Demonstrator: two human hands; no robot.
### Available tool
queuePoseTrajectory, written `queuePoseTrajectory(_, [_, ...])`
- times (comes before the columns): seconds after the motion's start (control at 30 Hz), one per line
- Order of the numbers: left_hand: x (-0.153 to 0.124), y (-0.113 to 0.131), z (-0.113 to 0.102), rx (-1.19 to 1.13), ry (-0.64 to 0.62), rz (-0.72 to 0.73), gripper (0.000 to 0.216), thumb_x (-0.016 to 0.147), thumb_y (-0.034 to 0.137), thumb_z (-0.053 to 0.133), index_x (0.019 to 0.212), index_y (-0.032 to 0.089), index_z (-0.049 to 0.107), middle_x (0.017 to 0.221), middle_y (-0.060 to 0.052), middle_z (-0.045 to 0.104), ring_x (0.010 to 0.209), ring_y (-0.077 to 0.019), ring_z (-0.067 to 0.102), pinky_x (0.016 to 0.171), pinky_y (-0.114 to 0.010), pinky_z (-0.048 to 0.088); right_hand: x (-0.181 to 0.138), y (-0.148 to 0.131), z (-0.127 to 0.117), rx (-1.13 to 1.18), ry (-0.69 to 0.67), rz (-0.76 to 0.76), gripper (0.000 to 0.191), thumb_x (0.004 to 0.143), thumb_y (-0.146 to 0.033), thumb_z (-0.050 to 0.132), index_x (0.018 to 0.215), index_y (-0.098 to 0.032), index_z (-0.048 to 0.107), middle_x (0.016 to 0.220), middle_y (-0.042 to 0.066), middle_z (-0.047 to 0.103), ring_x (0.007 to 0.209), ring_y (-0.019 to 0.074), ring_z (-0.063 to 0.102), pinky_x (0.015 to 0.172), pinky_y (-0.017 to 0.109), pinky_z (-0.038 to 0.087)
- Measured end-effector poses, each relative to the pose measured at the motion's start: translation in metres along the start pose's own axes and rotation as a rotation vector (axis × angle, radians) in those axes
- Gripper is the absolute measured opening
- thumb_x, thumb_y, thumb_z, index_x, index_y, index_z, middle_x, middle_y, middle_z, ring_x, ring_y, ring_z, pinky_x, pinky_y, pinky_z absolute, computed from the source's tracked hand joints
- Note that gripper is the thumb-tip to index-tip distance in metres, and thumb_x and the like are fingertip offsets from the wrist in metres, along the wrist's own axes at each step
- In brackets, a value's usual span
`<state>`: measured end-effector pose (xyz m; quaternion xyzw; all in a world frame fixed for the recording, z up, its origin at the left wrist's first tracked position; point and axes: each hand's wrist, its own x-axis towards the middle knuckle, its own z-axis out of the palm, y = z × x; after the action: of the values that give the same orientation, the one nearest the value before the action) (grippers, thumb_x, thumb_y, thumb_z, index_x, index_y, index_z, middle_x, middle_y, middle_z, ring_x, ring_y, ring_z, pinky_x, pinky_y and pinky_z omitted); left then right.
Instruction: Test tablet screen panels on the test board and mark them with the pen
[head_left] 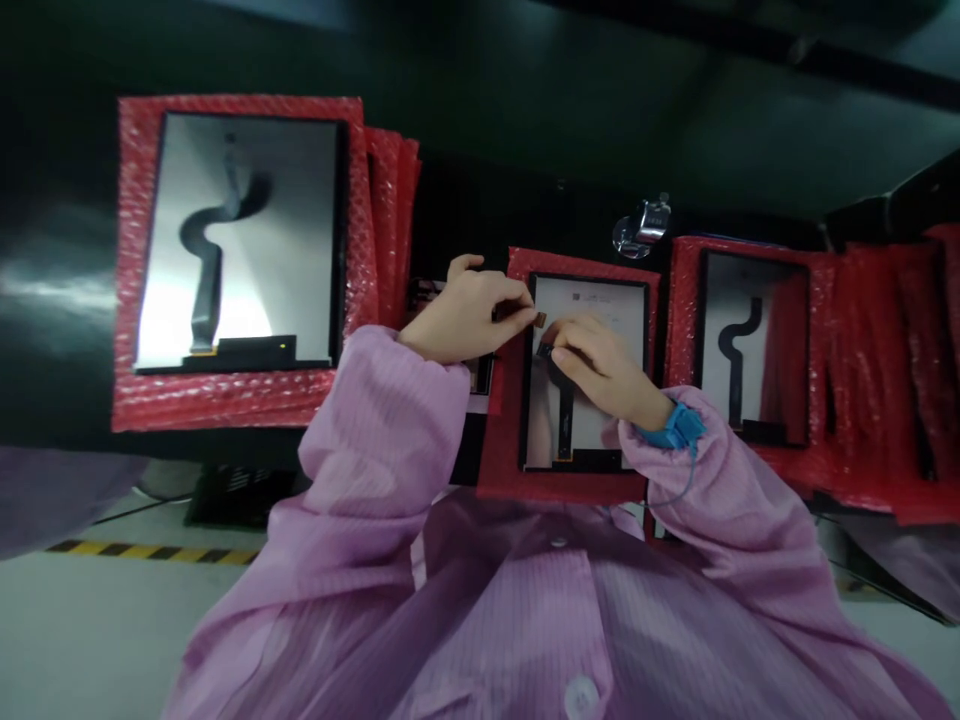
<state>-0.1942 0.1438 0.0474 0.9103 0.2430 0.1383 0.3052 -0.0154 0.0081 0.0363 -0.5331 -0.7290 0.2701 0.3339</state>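
A display panel point(588, 296) with a silvery back and black edges lies on red bubble wrap point(501, 462) in front of me. My left hand point(476, 312) reaches in at its upper left. Its thumb and index finger pinch a small gold-brown flex piece point(540, 320). My right hand point(604, 368) is over the panel's middle, with its fingers closed on the upper end of a black ribbon cable point(565, 425). That cable runs down to the black strip at the panel's lower edge. The right fingers hide part of it.
To the left, another panel point(262, 270) with a curved cable rests on stacked red bubble wrap point(127, 300). A third panel point(787, 290) lies right, beside more red bubble bags point(877, 350). A shiny metal-and-clear object point(651, 222) stands behind. A blue wrist strap point(675, 428) with a cord circles my right wrist.
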Motion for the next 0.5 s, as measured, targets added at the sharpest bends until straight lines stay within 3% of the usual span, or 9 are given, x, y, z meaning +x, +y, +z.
queuePoseTrajectory(0.27, [-0.0029,0.0009,-0.0026,0.006,-0.076,0.017,0.021,0.087,0.032,0.054,0.084,0.021,0.072,0.087,0.000,0.073,0.093,-0.0194,0.067,0.117,-0.057,0.021,0.0007,-0.0017,0.0008,-0.042,0.010,-0.007,0.018,0.099,-0.027,0.045,0.082,-0.022,0.047,0.093,0.006,0.063,0.091,0.0212,0.055,0.089,0.039,0.039])
queuePoseTrajectory(0.5, [-0.0039,0.0033,-0.0046,0.015,-0.104,0.018,0.023,0.086,0.032,0.053,0.083,0.020,0.072,0.084,-0.001,0.071,0.092,-0.0206,0.066,0.119,-0.060,0.017,0.0017,-0.0053,0.0035,-0.086,0.076,0.058,0.020,0.101,-0.030,0.045,0.082,-0.022,0.048,0.093,0.005,0.063,0.090,0.0208,0.055,0.086,0.039,0.040])
